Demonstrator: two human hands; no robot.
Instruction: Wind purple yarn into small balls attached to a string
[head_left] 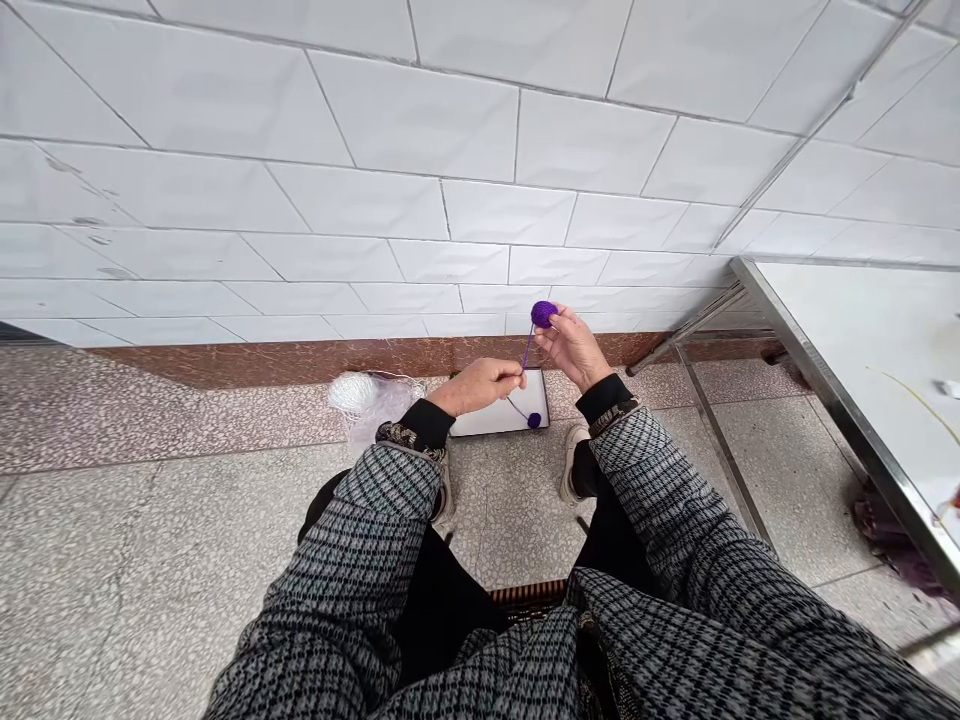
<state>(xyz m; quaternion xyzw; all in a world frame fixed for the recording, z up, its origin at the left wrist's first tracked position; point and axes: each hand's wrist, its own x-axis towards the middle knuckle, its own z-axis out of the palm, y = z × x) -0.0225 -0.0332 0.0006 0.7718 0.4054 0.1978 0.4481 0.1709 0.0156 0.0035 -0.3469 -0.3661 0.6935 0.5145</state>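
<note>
The left hand (pixel 478 387) pinches the purple strand (pixel 527 346); the right hand (pixel 576 350), fingers curled, holds the purple ball (pixel 543 314). A slack grip might drop it. Beneath, a sharp tug could topple the smaller ball (pixel 534 420) off its tray (pixel 486 424).

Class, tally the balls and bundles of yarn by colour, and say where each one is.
Purple: 2, a held ball in the right hand and a lower ball in the tray
White: 1, a bundle on the floor
Total: 3
</note>
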